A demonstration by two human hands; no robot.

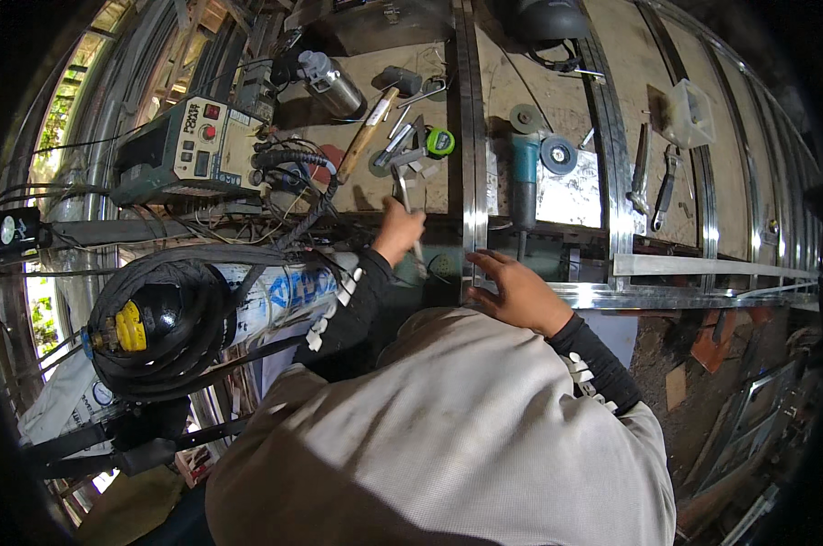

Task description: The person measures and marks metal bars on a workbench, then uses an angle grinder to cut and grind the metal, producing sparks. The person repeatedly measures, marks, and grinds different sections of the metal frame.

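My left hand (398, 233) is closed around a long, slim metal hand tool (401, 187). One end points toward the table and the other comes out below my fist; its exact kind is unclear. My right hand (518, 293) rests with fingers spread at the corner of a shiny metal tube frame (474, 187), fingertips touching the tube. Beyond my left hand lie a green tape measure (439, 142), a hammer with a wooden handle (368, 135) and several small metal pieces. A teal angle grinder (525, 177) lies inside the frame, near a loose grinding disc (559, 155).
At left stand a welding machine (209, 146) and a gas cylinder (275, 289) draped with coiled black cable. Farther off are a metal spray-type canister (332, 86) and a dark welding helmet (550, 20). A clear plastic container (689, 116) and an adjustable wrench (666, 187) lie at right.
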